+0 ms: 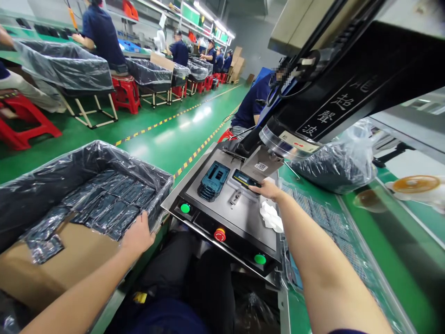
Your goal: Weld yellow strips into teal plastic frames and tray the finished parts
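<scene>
My right hand point(268, 189) reaches under the press head, with its fingertips closed on the near right edge of a dark plastic casing point(245, 179) in the fixture. The metal horn point(261, 163) of the press is just above it. Left of the fixture, a small stack of teal plastic casings point(213, 180) lies on the steel plate. My left hand point(138, 233) is at the near right side of a lined bin, over bagged dark parts point(120, 211). Its fingers are stretched and the thumb stands apart; nothing shows in its grasp.
Two green buttons point(185, 208) and a red emergency stop point(219, 234) line the machine's front. A crumpled white cloth point(271, 216) lies right of the fixture. Cardboard point(83, 255) shows in the bin point(93, 150). Trays point(327, 218) stand right. Co-workers sit along the far bench.
</scene>
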Motion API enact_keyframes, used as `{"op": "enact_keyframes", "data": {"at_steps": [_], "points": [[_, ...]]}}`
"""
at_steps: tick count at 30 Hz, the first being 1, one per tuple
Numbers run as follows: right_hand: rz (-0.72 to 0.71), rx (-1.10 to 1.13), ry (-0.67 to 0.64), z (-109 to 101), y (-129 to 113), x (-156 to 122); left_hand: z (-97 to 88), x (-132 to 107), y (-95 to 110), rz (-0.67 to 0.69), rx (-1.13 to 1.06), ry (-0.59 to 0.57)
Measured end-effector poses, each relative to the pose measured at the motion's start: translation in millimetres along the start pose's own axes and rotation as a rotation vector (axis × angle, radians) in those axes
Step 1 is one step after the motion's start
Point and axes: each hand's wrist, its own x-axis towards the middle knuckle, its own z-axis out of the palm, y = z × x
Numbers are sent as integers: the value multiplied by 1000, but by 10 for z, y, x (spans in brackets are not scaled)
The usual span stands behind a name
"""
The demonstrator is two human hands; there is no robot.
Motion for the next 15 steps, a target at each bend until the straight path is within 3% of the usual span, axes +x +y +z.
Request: {"op": "enact_keyframes", "data": {"at_steps": [9, 15], "points": [[-116, -121, 125, 427, -124, -204, 88, 39, -23, -5, 39, 18], [-181, -144, 145, 556, -286, -246, 100, 44, -34, 16, 47, 42]]}}
